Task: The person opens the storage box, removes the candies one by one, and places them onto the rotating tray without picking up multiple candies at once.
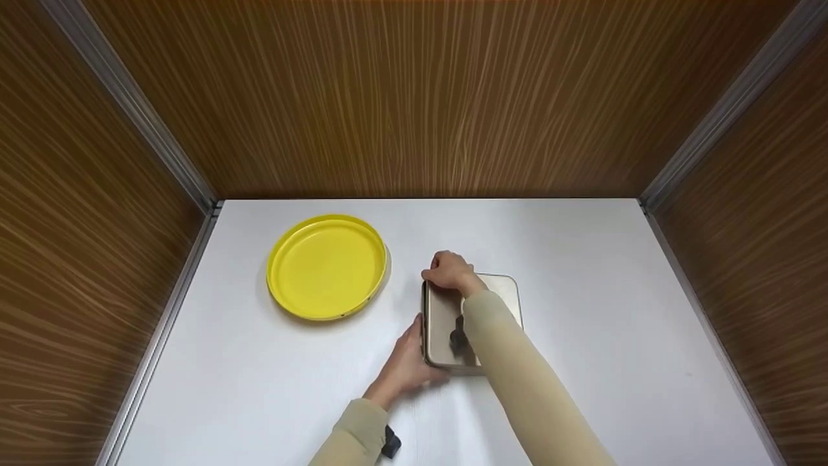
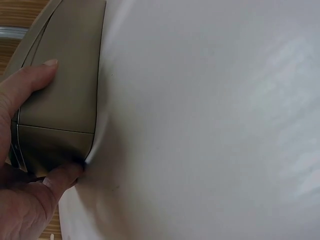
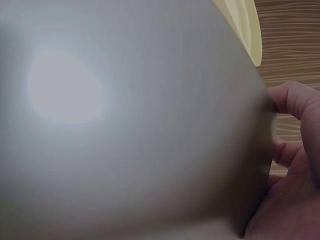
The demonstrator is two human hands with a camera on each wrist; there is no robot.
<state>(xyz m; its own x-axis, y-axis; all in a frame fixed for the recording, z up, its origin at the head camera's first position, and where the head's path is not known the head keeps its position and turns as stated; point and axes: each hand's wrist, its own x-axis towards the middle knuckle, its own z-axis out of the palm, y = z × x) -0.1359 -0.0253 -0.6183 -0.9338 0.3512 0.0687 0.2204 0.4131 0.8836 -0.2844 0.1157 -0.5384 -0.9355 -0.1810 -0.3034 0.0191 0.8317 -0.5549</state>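
Note:
A flat tin box (image 1: 441, 330) with rounded corners and a shiny, closed-looking lid lies on the table right of centre. My left hand (image 1: 406, 364) grips its near left corner, thumb along the left side. In the left wrist view, the tan side of the box (image 2: 62, 97) shows between the thumb and fingers of that hand (image 2: 22, 205). Reaching across the top, my right hand (image 1: 448, 270) holds the far left corner with bent fingers. The lid (image 3: 150, 140) fills most of the right wrist view, the right hand's fingers (image 3: 287, 97) at its edge.
A round yellow plate (image 1: 326, 268) with a raised rim lies left of the box. Wood-patterned panels (image 1: 414, 97) enclose the white table (image 1: 582, 388) at the back and both sides, joined by metal rails (image 1: 129, 97).

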